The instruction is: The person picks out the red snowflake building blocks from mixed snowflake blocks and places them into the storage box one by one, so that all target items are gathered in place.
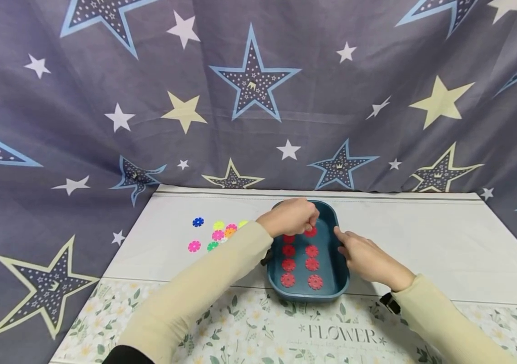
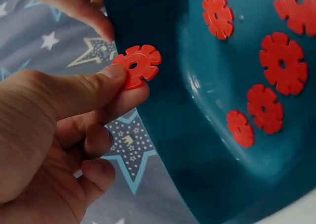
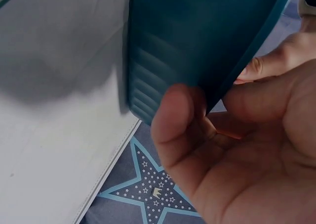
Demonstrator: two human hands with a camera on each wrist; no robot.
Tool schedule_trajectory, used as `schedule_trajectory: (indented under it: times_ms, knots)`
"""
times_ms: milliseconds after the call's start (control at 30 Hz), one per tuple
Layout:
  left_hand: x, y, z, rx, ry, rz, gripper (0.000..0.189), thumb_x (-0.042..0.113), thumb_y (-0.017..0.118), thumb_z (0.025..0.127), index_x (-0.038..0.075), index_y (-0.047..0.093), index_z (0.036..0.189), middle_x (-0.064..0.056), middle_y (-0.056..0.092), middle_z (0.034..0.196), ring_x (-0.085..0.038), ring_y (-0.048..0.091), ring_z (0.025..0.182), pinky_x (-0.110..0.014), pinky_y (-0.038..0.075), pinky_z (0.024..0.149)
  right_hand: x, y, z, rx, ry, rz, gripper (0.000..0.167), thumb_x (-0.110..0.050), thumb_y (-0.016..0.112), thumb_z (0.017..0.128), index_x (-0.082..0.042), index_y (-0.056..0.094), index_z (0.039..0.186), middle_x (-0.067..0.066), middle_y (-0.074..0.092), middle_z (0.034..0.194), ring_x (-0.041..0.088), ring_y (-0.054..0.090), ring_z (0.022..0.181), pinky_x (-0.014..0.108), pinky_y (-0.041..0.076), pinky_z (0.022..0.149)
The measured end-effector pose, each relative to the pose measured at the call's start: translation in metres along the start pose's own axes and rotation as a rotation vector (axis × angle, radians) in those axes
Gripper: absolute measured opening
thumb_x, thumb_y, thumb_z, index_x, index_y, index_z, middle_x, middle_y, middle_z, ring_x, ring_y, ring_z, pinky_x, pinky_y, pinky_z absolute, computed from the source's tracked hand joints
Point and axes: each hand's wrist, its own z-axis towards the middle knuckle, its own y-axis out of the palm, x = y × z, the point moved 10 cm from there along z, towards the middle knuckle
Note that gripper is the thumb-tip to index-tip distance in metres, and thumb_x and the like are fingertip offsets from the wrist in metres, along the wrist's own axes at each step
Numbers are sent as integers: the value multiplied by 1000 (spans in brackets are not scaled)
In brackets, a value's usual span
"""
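Note:
A dark teal rectangular tray (image 1: pixel 326 212) stands on the table with several red flower-shaped plastic discs (image 1: pixel 312 264) lying in two columns on its floor. My left hand (image 1: pixel 291 216) is above the tray's far end. In the left wrist view its thumb and forefinger pinch a red notched disc (image 2: pixel 148 61) with a hole in the centre, over the tray's rim. On the tray's right side, my right hand (image 1: pixel 369 255) grips the rim. The right wrist view shows its fingertips (image 3: pixel 173 110) curled against the tray's outer wall.
Left of the tray, loose discs in several colours lie on the white table, among them a blue disc (image 1: pixel 198 222) and a pink disc (image 1: pixel 194 246). A floral-printed strip (image 1: pixel 249 323) runs along the front. Behind the table hangs a star-patterned curtain (image 1: pixel 322 116).

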Motion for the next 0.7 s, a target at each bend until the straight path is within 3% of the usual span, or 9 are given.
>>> schedule_trajectory:
  times_ms: [233,567,700]
  knots:
    - [10,4,19,-40,22,20,13,12,69,87,17,64,76,7,58,74,-8,52,67,-19,42,62,-1,0,0,-9,-2,4,51,0,53,93,13,34,138,7,53,85,15,41,63,31,36,57]
    - [-11,40,34,-125,-83,26,24,8,68,86,17,60,65,7,55,63,-9,46,58,-22,40,58,-1,-1,1,-2,-4,-3,50,-2,52,94,13,34,138,7,53,86,14,43,63,31,37,57]
    - [-16,47,38,-132,-134,42,21,8,59,91,14,63,71,0,58,69,-11,46,58,-24,41,57,0,-1,1,-2,1,-5,50,-2,52,94,12,34,139,10,56,93,14,45,65,31,38,58]
